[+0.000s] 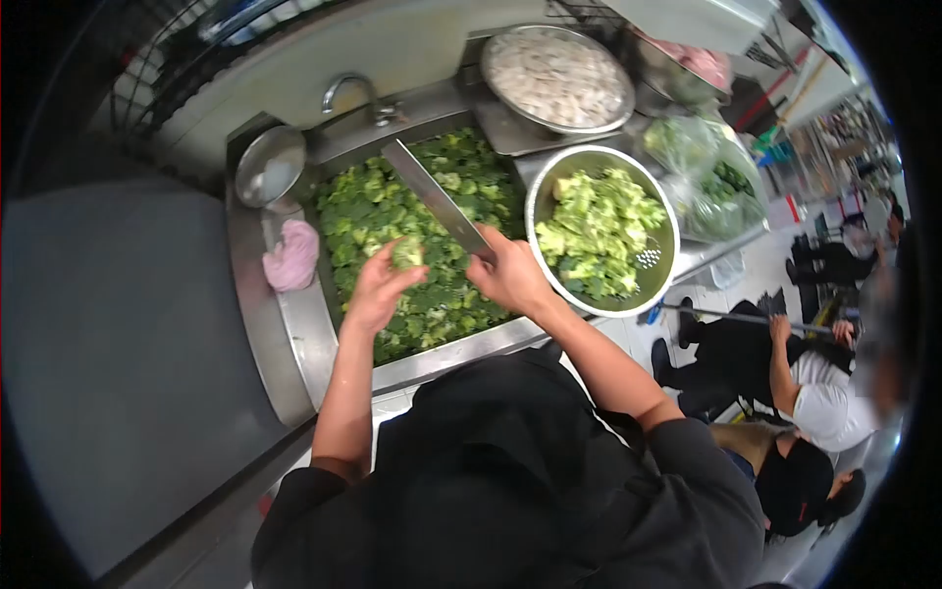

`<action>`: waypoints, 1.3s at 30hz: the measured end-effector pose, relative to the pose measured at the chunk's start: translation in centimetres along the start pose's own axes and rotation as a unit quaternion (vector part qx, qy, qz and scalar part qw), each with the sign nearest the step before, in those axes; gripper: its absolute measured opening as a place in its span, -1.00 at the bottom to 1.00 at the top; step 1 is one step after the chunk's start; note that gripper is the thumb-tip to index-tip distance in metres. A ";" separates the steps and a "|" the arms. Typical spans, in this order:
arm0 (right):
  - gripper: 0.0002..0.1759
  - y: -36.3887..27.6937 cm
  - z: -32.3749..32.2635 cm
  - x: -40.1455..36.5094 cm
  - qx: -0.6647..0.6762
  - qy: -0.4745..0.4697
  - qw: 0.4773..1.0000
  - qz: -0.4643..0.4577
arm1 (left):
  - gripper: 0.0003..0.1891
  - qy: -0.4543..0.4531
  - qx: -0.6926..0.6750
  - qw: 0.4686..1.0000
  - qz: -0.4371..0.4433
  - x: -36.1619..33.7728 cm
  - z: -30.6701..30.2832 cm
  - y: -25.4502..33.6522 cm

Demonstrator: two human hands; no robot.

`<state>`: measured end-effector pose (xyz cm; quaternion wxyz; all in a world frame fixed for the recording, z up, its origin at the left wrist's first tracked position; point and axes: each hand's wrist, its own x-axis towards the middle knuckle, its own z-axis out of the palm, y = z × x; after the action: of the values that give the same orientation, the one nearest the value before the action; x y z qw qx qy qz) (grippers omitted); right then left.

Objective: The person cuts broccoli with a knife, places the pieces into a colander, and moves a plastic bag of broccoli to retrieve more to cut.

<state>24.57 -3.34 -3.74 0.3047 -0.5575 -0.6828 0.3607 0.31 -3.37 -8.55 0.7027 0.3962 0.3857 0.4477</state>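
Note:
My left hand (378, 287) pinches a small broccoli piece (407, 254) above the sink. My right hand (512, 275) is closed round the handle of a wide-bladed knife (437, 201), whose blade points up and to the left. Below both hands, many cut broccoli florets (446, 309) fill the sink (442, 364). Just right of my right hand stands a metal colander (672, 250) holding more pale green broccoli pieces (601, 231).
A faucet (348, 86) rises behind the sink. Left are a metal bowl (270, 167) and pink cloth (291, 257). Behind the colander sit a bowl of pale pieces (557, 79) and bagged greens (721, 187). Other people (824, 393) are at the right.

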 end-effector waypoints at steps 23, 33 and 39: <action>-0.59 -0.9 0.8 -0.1 0.114 -0.070 0.990 -0.042 | -0.34 0.006 0.168 0.986 -0.005 -1.8 2.7 2.5; -0.66 4.6 -10.4 -4.6 0.170 0.096 0.980 -0.020 | -0.61 0.014 0.497 0.865 0.068 3.1 16.1 -1.6; -0.68 8.7 -21.2 -11.5 0.157 0.184 0.969 0.042 | -0.62 -0.184 0.711 0.676 -0.062 8.4 30.7 -7.6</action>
<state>48.81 -10.37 0.59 0.4938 -0.5875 -0.5256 0.3671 32.86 -4.22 -5.05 0.2921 0.8258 0.4743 -0.0881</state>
